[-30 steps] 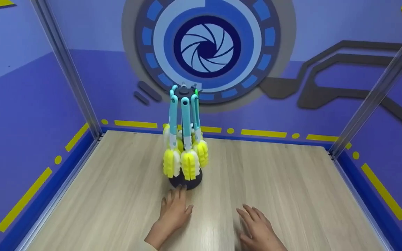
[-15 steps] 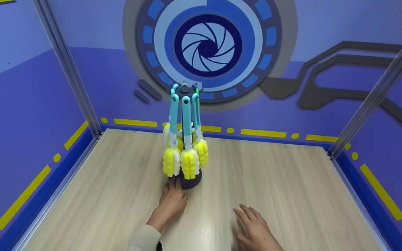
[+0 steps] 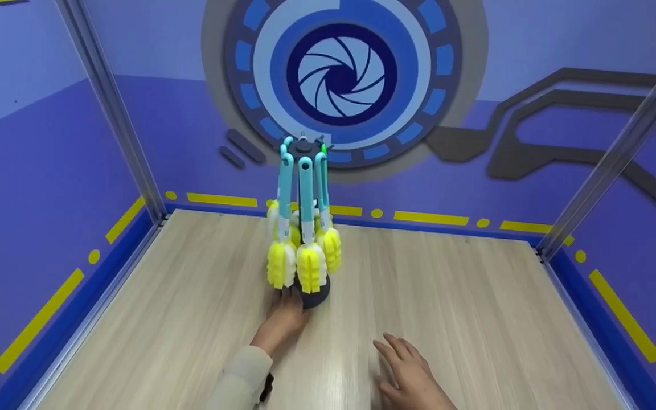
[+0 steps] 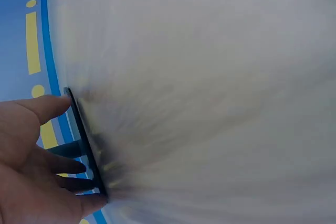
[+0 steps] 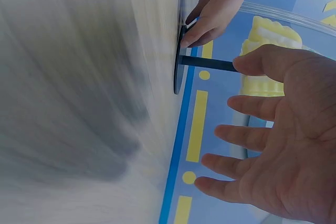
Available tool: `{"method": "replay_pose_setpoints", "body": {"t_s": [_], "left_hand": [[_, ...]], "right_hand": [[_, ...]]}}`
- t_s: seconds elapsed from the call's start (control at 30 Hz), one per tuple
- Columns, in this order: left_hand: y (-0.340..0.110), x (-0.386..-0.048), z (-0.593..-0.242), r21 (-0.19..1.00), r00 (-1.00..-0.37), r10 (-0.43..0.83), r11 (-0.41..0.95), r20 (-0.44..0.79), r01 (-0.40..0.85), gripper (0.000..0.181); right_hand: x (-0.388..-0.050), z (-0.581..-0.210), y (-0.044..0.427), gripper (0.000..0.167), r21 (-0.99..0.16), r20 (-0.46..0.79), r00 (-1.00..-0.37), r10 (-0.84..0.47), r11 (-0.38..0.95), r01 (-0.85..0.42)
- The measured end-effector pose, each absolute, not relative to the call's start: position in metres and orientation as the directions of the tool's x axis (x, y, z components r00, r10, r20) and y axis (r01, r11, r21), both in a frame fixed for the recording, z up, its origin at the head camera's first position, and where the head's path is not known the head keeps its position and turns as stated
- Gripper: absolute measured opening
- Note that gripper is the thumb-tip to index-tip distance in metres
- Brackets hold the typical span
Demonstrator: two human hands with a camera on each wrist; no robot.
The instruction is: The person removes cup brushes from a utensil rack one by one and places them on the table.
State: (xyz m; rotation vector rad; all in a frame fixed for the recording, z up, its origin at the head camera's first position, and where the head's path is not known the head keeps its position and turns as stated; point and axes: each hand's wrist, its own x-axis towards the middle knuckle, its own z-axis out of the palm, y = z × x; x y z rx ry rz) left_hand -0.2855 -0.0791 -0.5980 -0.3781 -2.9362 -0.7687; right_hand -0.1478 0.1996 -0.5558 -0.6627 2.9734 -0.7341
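A black stand (image 3: pixel 318 297) with a round base stands upright on the table. Several brushes (image 3: pixel 311 267) hang round its black top, with teal handles and yellow-and-white heads. My left hand (image 3: pixel 283 320) is at the near left edge of the base; in the left wrist view its thumb and fingers hold the base disc (image 4: pixel 83 128) across its rim, below the post (image 4: pixel 67 149). In the head view the fingertips are hidden under the brushes. My right hand (image 3: pixel 412 373) hovers over the table to the right, fingers spread and holding nothing, apart from the stand.
The wooden table (image 3: pixel 447 296) extends on both sides of the stand. Blue printed panels (image 3: pixel 203 142) rise at the back and both sides, with metal posts (image 3: pixel 114 114) at the corners.
My left hand has moved forward from in front of the base and taken hold of its near left edge. The right hand has shifted slightly left. The stand has not visibly moved.
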Motion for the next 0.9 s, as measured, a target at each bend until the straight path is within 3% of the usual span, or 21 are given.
{"method": "replay_pose_setpoints", "body": {"t_s": [0.27,0.43,0.63,0.9], "left_hand": [[-0.081,-0.307,-0.593,0.530,-0.966,0.236,0.809,0.105,0.255,0.092],[-0.083,-0.313,-0.589,0.584,-0.964,0.227,0.767,0.141,0.266,0.107],[-0.081,-0.316,-0.594,0.624,-0.952,0.222,0.720,0.209,0.304,0.110],[-0.081,-0.335,-0.629,0.675,-0.961,0.145,0.687,0.236,0.270,0.120]], "right_hand": [[-0.149,-0.555,0.196,0.061,-0.406,0.112,-0.911,-0.396,0.819,-0.406],[-0.150,-0.555,0.193,0.061,-0.427,0.066,-0.923,-0.380,0.825,-0.370],[-0.148,-0.555,0.193,0.059,-0.430,0.083,-0.919,-0.385,0.818,-0.382],[-0.148,-0.552,0.193,0.057,-0.432,0.101,-0.908,-0.405,0.805,-0.407]]}}
